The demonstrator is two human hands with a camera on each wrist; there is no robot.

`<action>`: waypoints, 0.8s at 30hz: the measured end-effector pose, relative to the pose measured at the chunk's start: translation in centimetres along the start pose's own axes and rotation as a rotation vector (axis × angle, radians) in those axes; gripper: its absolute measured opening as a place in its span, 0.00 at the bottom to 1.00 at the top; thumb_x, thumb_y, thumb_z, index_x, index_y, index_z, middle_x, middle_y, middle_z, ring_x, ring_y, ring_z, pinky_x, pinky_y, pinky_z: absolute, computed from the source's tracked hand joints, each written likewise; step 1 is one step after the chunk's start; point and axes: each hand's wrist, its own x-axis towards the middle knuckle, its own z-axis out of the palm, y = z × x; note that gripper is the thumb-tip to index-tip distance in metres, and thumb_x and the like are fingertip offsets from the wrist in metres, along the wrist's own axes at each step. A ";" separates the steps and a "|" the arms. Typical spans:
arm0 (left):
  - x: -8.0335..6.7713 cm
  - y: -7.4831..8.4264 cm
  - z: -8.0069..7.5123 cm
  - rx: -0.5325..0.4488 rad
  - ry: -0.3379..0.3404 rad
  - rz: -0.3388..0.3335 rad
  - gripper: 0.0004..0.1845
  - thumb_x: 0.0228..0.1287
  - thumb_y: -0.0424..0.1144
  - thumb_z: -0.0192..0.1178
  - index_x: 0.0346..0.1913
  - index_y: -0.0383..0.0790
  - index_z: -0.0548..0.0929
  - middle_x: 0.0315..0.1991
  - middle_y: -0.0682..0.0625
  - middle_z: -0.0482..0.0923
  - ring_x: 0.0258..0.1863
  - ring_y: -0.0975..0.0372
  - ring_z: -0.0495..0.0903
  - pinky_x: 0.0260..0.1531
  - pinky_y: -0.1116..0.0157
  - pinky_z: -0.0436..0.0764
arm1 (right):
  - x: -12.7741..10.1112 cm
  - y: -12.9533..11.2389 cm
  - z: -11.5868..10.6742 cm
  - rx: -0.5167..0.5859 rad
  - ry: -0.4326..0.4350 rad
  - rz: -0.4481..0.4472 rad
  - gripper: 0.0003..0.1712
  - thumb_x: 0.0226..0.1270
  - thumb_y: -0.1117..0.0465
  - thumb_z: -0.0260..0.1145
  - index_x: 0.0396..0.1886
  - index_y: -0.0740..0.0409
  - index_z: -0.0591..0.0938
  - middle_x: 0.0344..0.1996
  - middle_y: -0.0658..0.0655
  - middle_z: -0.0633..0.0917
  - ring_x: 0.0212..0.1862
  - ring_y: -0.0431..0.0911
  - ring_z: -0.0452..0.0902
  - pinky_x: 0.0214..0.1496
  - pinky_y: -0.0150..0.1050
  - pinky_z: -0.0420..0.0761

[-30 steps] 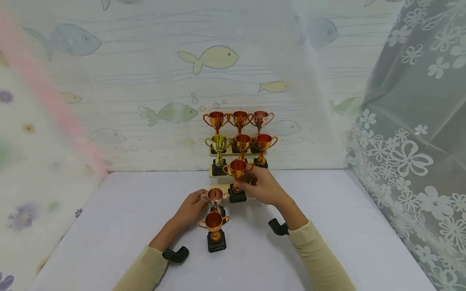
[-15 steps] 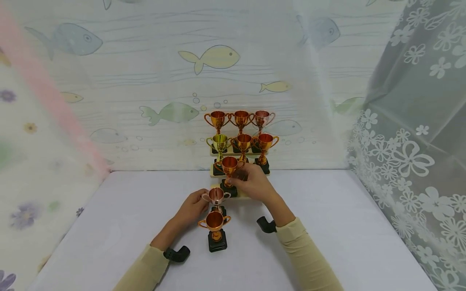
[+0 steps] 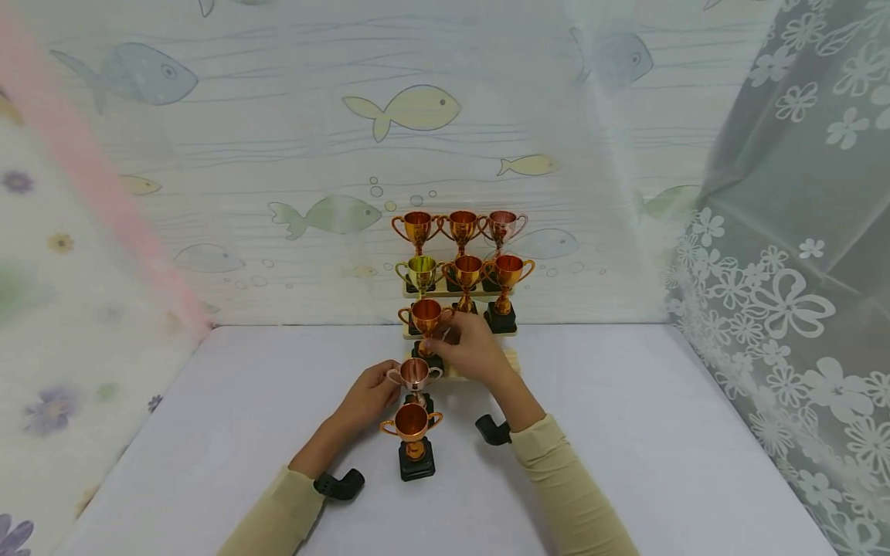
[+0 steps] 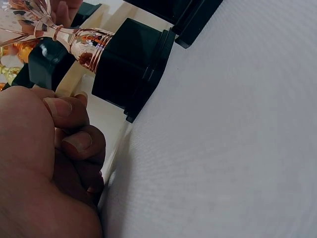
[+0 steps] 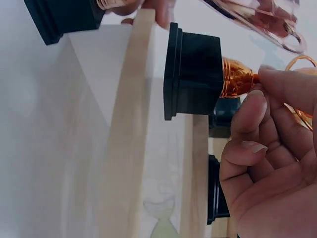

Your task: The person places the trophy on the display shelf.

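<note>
My right hand (image 3: 473, 347) pinches the stem of a copper-orange trophy cup (image 3: 426, 316) between thumb and fingers; the right wrist view shows its black base (image 5: 193, 74) over the lowest tier of a stepped wooden stand (image 3: 511, 361). A gap appears between base and tier there. At the stand's left end my left hand (image 3: 368, 398) has curled fingers (image 4: 79, 141), which seem to grip the end of the lowest tier, partly hidden by a rose-gold trophy (image 3: 415, 374). In front of that one stands another orange trophy (image 3: 412, 423) on the table.
Two upper tiers carry several trophies, among them a yellow-gold one (image 3: 421, 272) at the middle tier's left and a rose-gold one (image 3: 503, 225) at the top right. A white cloth (image 3: 591, 463) covers the table. A fish-patterned curtain (image 3: 306, 154) hangs behind.
My right hand has carried the orange trophy leftwards along the lowest tier, to its left end. The left hand and the two front trophies have stayed put.
</note>
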 end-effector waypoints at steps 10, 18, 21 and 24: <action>-0.1 0.1 0.0 -0.033 -0.005 0.017 0.16 0.88 0.40 0.45 0.49 0.33 0.80 0.17 0.52 0.65 0.16 0.64 0.63 0.20 0.68 0.62 | -0.2 0.3 1.2 -0.058 0.046 -0.001 0.07 0.69 0.60 0.77 0.42 0.57 0.89 0.31 0.51 0.88 0.28 0.40 0.78 0.31 0.36 0.78; 0.0 -0.1 0.1 -0.017 -0.016 0.021 0.17 0.88 0.42 0.46 0.48 0.32 0.80 0.18 0.52 0.65 0.17 0.65 0.63 0.22 0.68 0.63 | -0.3 0.7 1.6 -0.041 0.058 0.000 0.07 0.69 0.61 0.77 0.43 0.57 0.89 0.30 0.52 0.87 0.28 0.41 0.77 0.31 0.36 0.77; 0.1 -0.1 0.1 -0.018 -0.017 0.027 0.17 0.88 0.42 0.46 0.47 0.32 0.80 0.18 0.52 0.65 0.17 0.65 0.63 0.22 0.68 0.63 | -0.3 0.8 1.6 -0.038 0.050 -0.001 0.06 0.70 0.61 0.76 0.42 0.58 0.89 0.31 0.53 0.87 0.28 0.41 0.77 0.32 0.36 0.77; 0.1 0.0 0.1 -0.014 -0.008 0.021 0.17 0.88 0.42 0.46 0.47 0.33 0.80 0.18 0.52 0.66 0.17 0.65 0.63 0.22 0.69 0.63 | -0.3 0.9 1.7 -0.036 0.044 -0.002 0.06 0.70 0.62 0.76 0.41 0.59 0.88 0.32 0.53 0.87 0.28 0.41 0.77 0.32 0.35 0.77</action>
